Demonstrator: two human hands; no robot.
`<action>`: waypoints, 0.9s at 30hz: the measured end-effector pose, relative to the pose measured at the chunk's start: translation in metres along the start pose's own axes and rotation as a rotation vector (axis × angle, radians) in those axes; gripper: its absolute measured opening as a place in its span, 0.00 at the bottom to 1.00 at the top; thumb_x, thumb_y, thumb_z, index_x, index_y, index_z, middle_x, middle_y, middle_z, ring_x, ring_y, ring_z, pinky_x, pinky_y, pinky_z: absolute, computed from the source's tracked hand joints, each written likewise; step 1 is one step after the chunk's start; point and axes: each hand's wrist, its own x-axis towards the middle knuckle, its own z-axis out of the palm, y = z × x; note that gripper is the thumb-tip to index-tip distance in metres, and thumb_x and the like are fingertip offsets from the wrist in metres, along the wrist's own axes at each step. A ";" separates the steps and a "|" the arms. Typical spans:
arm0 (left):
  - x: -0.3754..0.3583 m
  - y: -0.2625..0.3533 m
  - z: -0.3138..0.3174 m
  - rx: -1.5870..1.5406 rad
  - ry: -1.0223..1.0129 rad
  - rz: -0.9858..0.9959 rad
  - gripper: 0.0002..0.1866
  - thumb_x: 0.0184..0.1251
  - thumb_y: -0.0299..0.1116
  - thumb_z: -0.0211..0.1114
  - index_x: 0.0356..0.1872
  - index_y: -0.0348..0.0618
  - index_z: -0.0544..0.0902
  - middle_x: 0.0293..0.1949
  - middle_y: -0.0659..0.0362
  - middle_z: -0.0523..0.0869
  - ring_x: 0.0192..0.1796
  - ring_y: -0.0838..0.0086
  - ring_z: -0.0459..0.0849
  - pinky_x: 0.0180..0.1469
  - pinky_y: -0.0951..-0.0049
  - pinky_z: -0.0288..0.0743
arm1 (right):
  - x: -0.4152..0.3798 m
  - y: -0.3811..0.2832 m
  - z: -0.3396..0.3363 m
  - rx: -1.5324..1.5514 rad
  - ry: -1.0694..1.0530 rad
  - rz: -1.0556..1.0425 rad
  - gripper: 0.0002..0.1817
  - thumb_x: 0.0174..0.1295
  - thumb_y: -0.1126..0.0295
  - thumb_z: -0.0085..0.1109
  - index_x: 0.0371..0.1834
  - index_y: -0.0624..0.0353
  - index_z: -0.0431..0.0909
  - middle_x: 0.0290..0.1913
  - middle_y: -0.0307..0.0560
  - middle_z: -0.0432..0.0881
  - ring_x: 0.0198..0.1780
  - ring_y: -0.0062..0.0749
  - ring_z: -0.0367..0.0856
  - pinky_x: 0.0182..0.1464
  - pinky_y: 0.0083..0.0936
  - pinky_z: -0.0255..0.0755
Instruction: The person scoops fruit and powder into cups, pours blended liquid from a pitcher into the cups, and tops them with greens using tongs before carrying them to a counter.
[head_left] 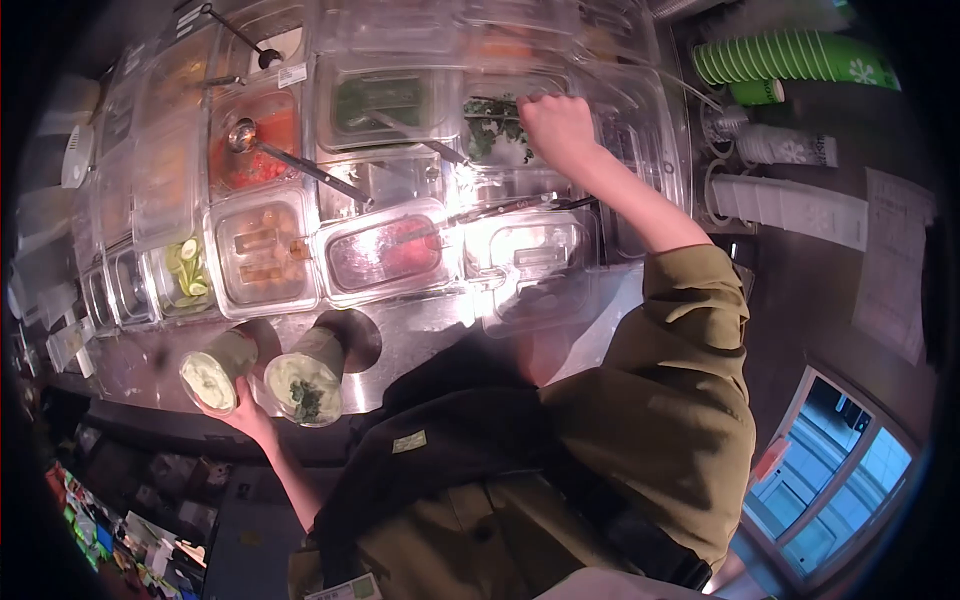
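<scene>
My left hand (243,408) is wrapped round a cup with a pale creamy filling (210,382) at the counter's front edge. Just right of it stands a second cup (303,388), the same pale filling topped with chopped green leaves. Up at the right, my right hand (557,127) is closed over a clear tub of green herb leaves (492,128). Its fingers are curled downward, so whatever they hold is hidden.
Clear lidded tubs fill the counter, one with red sauce (255,165) and a ladle (300,170), another with lime slices (187,268). Green cups (800,60) lie stacked at the far right. White lids or cups (790,207) are stacked below them.
</scene>
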 end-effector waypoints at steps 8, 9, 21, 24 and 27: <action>-0.001 0.002 -0.001 0.000 0.006 0.012 0.40 0.49 0.30 0.65 0.61 0.34 0.52 0.58 0.46 0.57 0.61 0.60 0.56 0.62 0.63 0.48 | -0.013 0.020 -0.040 0.127 -0.110 0.220 0.09 0.49 0.65 0.53 0.32 0.50 0.80 0.26 0.50 0.79 0.33 0.42 0.79 0.34 0.34 0.71; -0.001 0.002 0.000 -0.014 0.005 0.006 0.40 0.49 0.30 0.65 0.61 0.34 0.52 0.58 0.46 0.56 0.61 0.60 0.56 0.62 0.64 0.48 | -0.021 0.026 -0.046 0.196 -0.069 0.268 0.11 0.48 0.64 0.52 0.33 0.48 0.81 0.27 0.49 0.80 0.33 0.44 0.79 0.37 0.34 0.72; -0.001 -0.007 -0.005 -0.272 -0.050 0.031 0.40 0.48 0.24 0.66 0.61 0.35 0.51 0.58 0.51 0.57 0.59 0.68 0.60 0.61 0.69 0.55 | -0.050 0.063 -0.006 0.674 -0.147 0.508 0.16 0.46 0.58 0.57 0.38 0.51 0.80 0.34 0.53 0.80 0.39 0.44 0.78 0.42 0.33 0.70; 0.003 -0.017 -0.007 -0.297 -0.064 0.047 0.41 0.47 0.25 0.67 0.61 0.35 0.51 0.59 0.50 0.56 0.60 0.66 0.59 0.61 0.68 0.54 | -0.047 0.042 -0.011 0.256 -0.131 0.509 0.17 0.47 0.58 0.57 0.40 0.49 0.80 0.35 0.50 0.80 0.41 0.40 0.78 0.43 0.32 0.70; 0.005 -0.020 -0.007 -0.343 -0.069 0.056 0.43 0.46 0.27 0.68 0.61 0.35 0.51 0.59 0.49 0.56 0.61 0.64 0.58 0.62 0.66 0.53 | -0.041 0.045 -0.003 0.229 -0.141 0.521 0.16 0.47 0.58 0.57 0.39 0.48 0.80 0.35 0.50 0.80 0.40 0.41 0.78 0.42 0.32 0.71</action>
